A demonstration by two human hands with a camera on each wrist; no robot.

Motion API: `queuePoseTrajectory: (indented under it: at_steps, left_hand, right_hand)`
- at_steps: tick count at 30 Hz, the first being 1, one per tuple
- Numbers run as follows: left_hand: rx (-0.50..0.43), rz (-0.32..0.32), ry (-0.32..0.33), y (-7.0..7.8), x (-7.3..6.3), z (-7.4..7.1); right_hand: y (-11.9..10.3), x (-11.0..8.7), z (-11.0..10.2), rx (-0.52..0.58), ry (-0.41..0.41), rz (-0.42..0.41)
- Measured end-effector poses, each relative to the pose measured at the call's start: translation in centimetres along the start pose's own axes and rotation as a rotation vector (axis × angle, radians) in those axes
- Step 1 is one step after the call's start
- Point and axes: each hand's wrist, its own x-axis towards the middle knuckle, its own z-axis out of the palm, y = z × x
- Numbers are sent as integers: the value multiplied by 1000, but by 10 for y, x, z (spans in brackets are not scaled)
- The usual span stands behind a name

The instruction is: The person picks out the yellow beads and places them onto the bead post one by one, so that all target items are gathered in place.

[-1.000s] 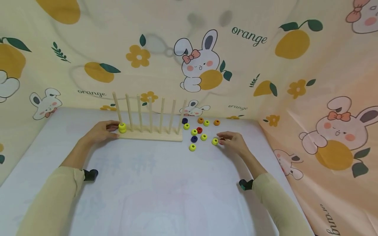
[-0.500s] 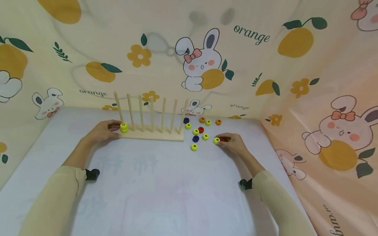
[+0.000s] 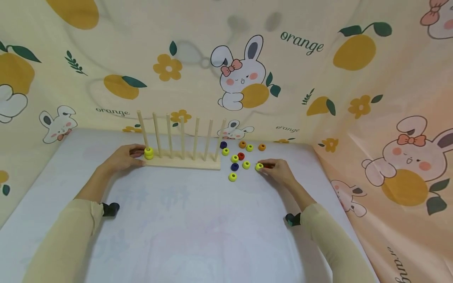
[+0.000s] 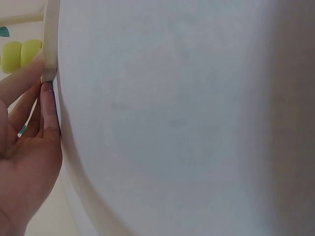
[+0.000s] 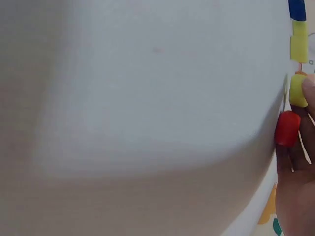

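In the head view, the left hand holds the peg rack at nine o'clock; toward three, the right hand pinches a yellow bead. Loose beads crowd between, so travel should go high.

Left wrist: two stacked yellow beads sit at ten o'clock, beside the fingers.

Right wrist: a red bead rests against the fingers, at six o'clock from the yellow; a light pinch should secure both.

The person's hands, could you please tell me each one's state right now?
Left hand: closed on one end of the wooden rack.
Right hand: closed on a yellow bead; whether it also grips the red bead is unclear.
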Motion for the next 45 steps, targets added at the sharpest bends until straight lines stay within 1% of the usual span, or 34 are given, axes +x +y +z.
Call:
queuePoseTrajectory:
  at_steps: [4, 6, 11, 15, 20, 23, 28, 31, 33, 36, 41, 45]
  left_hand:
    - [9, -1, -2, 2, 0, -1]
    - [8, -1, -6, 2, 0, -2]
    - [-1, -1, -7, 4, -1, -3]
    - [-4, -11, -15, 4, -2, -2]
    - [10, -20, -11, 2, -4, 1]
    - [20, -21, -11, 2, -4, 0]
    - [9, -29, -14, 3, -3, 0]
    - [13, -27, -2, 3, -2, -1]
    - [16, -29, -1, 3, -2, -2]
    - [19, -39, -11, 3, -3, -2]
    - [0, -41, -14, 2, -5, -1]
    - [7, -17, -13, 3, -3, -1]
  right_hand:
    - [-7, 2, -4, 8, -1, 14]
    - [-11, 3, -7, 23, 7, 2]
    - [-25, 4, -13, 75, 37, -88]
    - [-36, 4, -17, 91, 23, -156]
    - [-48, 1, -19, 93, 1, -208]
    - [-56, -1, -22, 100, -2, -219]
    - [-70, -1, -28, 125, -5, -240]
    - [-80, 0, -32, 159, -19, -234]
    - [-87, 0, -35, 184, -32, -216]
    - [-105, -6, -39, 200, -47, -197]
    - [-139, -15, -43, 186, -34, -218]
    - [-149, -10, -44, 200, -14, -222]
